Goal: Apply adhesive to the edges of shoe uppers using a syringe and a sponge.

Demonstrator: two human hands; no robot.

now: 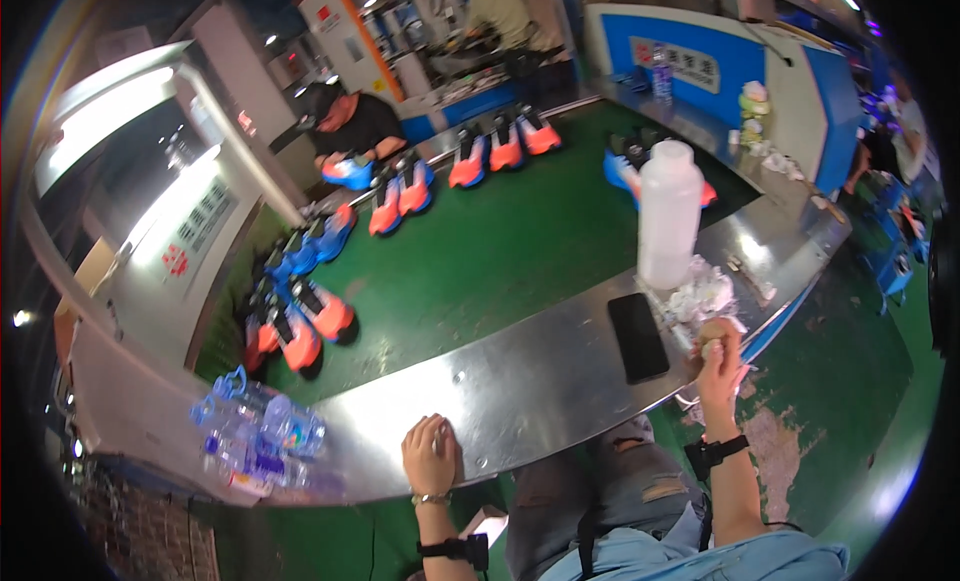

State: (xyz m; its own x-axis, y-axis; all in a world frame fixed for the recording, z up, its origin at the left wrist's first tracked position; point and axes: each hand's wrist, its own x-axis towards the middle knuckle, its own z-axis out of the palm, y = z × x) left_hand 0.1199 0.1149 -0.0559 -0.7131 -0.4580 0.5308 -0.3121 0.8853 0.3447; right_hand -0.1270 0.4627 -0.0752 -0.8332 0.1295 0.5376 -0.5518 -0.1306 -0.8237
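My left hand (429,459) rests on the near metal edge of the table, fingers lightly bent and nothing seen in them. At the table's right corner my right hand (719,373) pinches a small tan lump (711,333), whose kind I cannot make out. Beside it lies a heap of crumpled white tissue (700,293). A tall white plastic bottle (668,221) stands upright just behind the tissue. A black phone (638,338) lies flat on the metal, left of my right hand.
Orange, blue and black shoes (322,309) line the left and far sides of the green surface (470,251); more shoes (622,171) sit behind the white bottle. Plastic water bottles (265,431) crowd the left corner. Across the table, a person (350,126) handles a blue shoe (347,173).
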